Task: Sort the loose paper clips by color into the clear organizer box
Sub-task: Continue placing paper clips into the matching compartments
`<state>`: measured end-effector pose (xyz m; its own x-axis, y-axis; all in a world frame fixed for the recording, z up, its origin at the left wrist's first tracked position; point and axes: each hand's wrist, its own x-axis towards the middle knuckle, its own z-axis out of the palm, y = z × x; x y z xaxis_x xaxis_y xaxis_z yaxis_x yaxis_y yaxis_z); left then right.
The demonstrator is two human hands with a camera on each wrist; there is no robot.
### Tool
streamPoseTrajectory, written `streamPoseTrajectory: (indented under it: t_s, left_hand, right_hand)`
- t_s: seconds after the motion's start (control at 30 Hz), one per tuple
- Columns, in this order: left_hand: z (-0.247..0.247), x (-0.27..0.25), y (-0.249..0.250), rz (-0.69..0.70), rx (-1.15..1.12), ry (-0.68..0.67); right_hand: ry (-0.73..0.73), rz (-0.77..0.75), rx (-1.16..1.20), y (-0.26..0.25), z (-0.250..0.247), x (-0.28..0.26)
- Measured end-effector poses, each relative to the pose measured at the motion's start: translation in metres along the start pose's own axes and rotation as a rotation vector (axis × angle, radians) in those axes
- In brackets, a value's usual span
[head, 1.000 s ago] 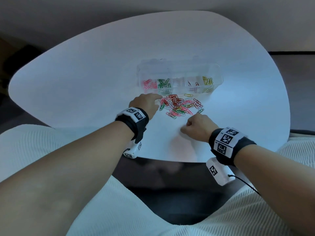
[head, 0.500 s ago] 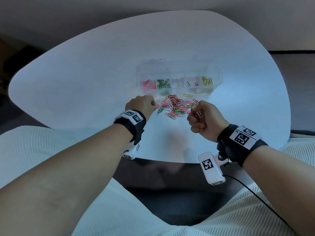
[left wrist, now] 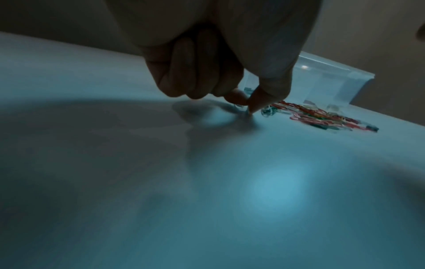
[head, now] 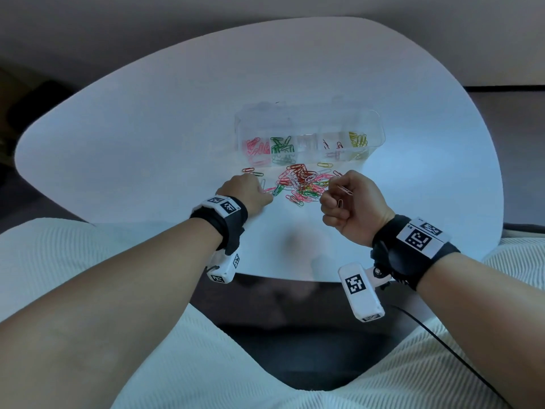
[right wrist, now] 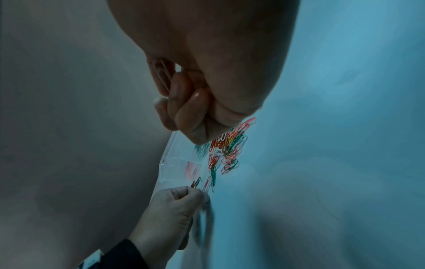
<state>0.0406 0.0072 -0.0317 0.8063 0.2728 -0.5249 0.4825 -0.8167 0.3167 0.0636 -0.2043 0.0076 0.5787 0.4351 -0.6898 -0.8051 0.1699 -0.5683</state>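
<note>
Sitting at the white counter (head: 147, 137), the person has the clear organizer box (head: 373, 125) in front of them, with the loose paper clips (head: 303, 181) heaped on the counter just on its near side. In the box, pink clips (head: 255, 146) fill the leftmost compartment, green clips (head: 280, 144) the next one, a few dark red ones sit further right, and yellow clips (head: 358, 139) lie at the right end (what the middle compartment holds is too faint to make out).

The right hand (head: 352, 206) is lifted off the counter at the heap's right edge, fingers curled into a fist around a few pale clips (head: 344, 189); the right wrist view shows one (right wrist: 163, 75) pinned against the palm.

The left hand (head: 247, 191) is down at the heap's left edge, its outer fingers folded under, thumb and forefinger tips pressed together at the counter surface (left wrist: 249, 107). Whether a clip is caught between them I cannot tell. A few stray clips (head: 253, 171) lie just beyond its knuckles.
</note>
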Motion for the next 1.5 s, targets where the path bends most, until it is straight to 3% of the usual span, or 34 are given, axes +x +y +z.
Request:
streamPoseTrajectory:
  t_s: [0.1,0.2,0.37,0.47,0.57,0.63,0.73,0.8,0.87,0.97,1.03,1.2,1.5]
  left_hand:
    - [0.002,-0.002,-0.001,0.018,-0.086,0.009]
    - [-0.003,-0.004,0.002,0.053,-0.377,0.003]
    - [-0.02,-0.018,0.012,-0.054,-1.099,-0.245]
    - [-0.028,-0.027,0.019,0.033,-1.338,-0.379]
    - [-0.036,-0.033,0.027,0.075,-1.421,-0.384]
    - [-0.039,-0.035,0.033,0.068,-1.38,-0.326]
    - [-0.04,-0.034,0.041,0.056,-1.187,-0.224]
    - [-0.04,-0.031,0.046,0.056,-0.996,-0.181]
    - [-0.041,-0.028,0.052,0.09,-0.729,-0.162]
    - [-0.046,-0.025,0.062,0.125,-0.148,-0.112]
    - [-0.051,-0.022,0.069,0.125,0.001,-0.066]
    - [-0.072,-0.006,0.091,0.133,0.026,-0.041]
    - [-0.087,0.019,0.116,0.158,-0.023,0.07]
  right_hand:
    - [0.001,0.012,-0.001,0.0,0.0,0.0]
    - [0.001,0.018,0.018,-0.001,-0.001,0.0]
    - [-0.041,0.004,0.064,-0.005,0.002,-0.002]
    - [-0.082,-0.023,0.072,-0.009,0.006,-0.005]
    - [-0.034,-0.022,-0.011,-0.014,0.009,-0.006]
    - [0.111,-0.015,-0.192,-0.016,0.009,-0.003]
    - [0.317,-0.007,-0.713,-0.016,0.011,0.0]
    - [0.377,0.002,-0.985,-0.018,0.011,0.001]
    - [0.393,-0.019,-1.055,-0.025,0.016,0.001]
    - [0.409,-0.052,-1.035,-0.043,0.026,0.013]
    - [0.434,-0.095,-0.95,-0.056,0.031,0.025]
    - [0.443,-0.214,-0.528,-0.082,0.054,0.041]
    - [0.306,-0.176,-0.328,-0.082,0.056,0.048]
